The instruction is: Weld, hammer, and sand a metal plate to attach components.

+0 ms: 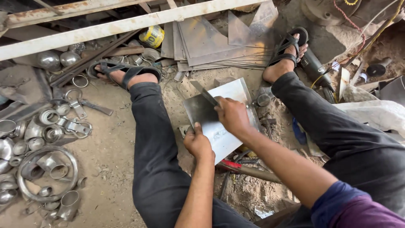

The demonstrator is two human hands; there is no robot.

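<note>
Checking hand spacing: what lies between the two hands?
In the head view, only the metal sheet spans between the left hand and the right hand.

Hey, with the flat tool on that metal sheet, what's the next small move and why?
Probably draw the flat tool along the metal sheet toward the body. The right hand presses its tip on the sheet, while the left hand steadies the near edge.

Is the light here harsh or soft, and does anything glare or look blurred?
Head view: soft, even daylight with faint shadows; the pale flat metal sheet under the left hand and right hand shines dully without glare; the shiny steel pipe fittings show small highlights; the edges bend slightly from the wide lens; focus is sharp.
</note>
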